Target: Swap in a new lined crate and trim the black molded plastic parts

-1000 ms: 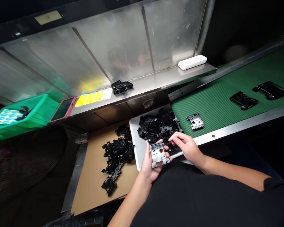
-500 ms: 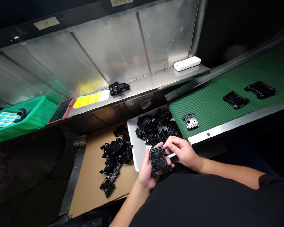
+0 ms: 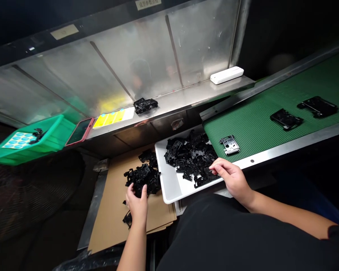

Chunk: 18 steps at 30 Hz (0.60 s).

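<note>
My left hand (image 3: 137, 202) reaches over a pile of black plastic parts (image 3: 141, 175) on brown cardboard. Its thumb and fingers are spread apart at the pile's near edge; some fingertips are hidden among the parts. My right hand (image 3: 234, 180) hovers over the near right corner of a white tray (image 3: 169, 192). Thumb and fingers are pinched together there, and whatever lies between them is too small to make out. Inside the tray is a heap of similar black plastic parts (image 3: 190, 154).
A green conveyor belt (image 3: 251, 135) at right carries several parts. On the metal shelf (image 3: 177, 99) sit a white oblong device (image 3: 226, 75), a black part (image 3: 145, 105), yellow labels (image 3: 110, 118) and a phone (image 3: 79, 131). A green bin (image 3: 53, 136) stands far left, above a fan guard (image 3: 45, 184).
My left hand has moved left from the tray to the cardboard pile, and the black plastic part it held has left the palm. My right hand, still pinched, has shifted slightly right.
</note>
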{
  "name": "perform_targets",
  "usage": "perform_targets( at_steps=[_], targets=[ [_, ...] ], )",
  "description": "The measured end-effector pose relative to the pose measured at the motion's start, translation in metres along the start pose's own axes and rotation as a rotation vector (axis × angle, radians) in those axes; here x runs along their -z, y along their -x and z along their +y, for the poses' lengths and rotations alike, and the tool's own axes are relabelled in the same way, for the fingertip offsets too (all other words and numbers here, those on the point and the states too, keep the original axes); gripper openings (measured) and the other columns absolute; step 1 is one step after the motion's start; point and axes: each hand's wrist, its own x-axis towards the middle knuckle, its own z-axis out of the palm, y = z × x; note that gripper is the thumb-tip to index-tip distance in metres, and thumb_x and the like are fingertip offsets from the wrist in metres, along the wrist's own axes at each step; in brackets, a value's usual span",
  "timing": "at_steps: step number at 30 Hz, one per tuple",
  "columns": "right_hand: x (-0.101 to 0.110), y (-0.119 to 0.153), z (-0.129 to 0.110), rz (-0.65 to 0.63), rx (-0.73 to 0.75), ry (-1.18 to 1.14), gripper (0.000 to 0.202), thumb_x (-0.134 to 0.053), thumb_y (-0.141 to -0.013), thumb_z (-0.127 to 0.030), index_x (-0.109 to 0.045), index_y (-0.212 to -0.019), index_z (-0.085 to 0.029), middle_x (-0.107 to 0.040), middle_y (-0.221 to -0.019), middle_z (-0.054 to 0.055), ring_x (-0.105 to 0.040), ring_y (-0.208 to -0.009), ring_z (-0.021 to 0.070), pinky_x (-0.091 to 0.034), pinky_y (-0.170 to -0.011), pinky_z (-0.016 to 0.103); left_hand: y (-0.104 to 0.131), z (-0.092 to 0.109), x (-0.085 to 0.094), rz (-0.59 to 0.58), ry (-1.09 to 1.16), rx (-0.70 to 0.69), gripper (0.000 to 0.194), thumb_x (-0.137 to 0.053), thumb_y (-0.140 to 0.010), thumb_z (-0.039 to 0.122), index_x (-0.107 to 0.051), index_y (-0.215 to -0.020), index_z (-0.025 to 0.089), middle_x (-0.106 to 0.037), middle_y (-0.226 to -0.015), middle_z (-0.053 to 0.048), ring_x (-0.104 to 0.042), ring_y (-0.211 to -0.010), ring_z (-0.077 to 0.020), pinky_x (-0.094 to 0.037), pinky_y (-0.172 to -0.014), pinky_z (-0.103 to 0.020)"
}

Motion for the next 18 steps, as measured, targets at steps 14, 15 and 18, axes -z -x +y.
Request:
perform_targets(
  at_steps=[14,15,18],
  targets=[
    [0.022,0.004,0.000,0.086,0.004,0.071,0.020,-0.055,-0.103,-0.029,-0.073,-0.095,-0.023,-0.061,-0.088,0.003,-0.057,-0.081,0.0172,-0.046,-0.075,0.031,0.041,0.041,-0.065,0.004,0.064,-0.404,0.052,-0.048,-0.096,0.040,-0.042,-0.141,0.014,-0.042,-0.144,-0.021,-0.033,-0.144,-0.0335,-0.021,-0.122,-0.055],
    [0.023,0.004,0.001,0.087,0.003,0.073,0.020,-0.055,-0.103,-0.029,-0.073,-0.095,-0.023,-0.061,-0.087,0.003,-0.057,-0.081,0.0173,-0.046,-0.075,0.032,0.053,0.065,-0.076,-0.173,0.112,-0.415,0.048,-0.046,-0.096,0.040,-0.046,-0.137,0.015,-0.045,-0.140,-0.020,-0.036,-0.142,-0.0331,-0.021,-0.122,-0.055],
    [0.024,0.003,0.001,0.082,0.007,0.066,0.020,-0.056,-0.103,-0.029,-0.073,-0.096,-0.023,-0.060,-0.088,0.003,-0.057,-0.081,0.0173,-0.046,-0.074,0.032,0.090,0.134,-0.121,-0.672,0.099,-0.401,0.055,-0.055,-0.092,0.049,-0.049,-0.140,0.021,-0.050,-0.139,-0.015,-0.045,-0.137,-0.0300,-0.033,-0.117,-0.044]
  ],
)
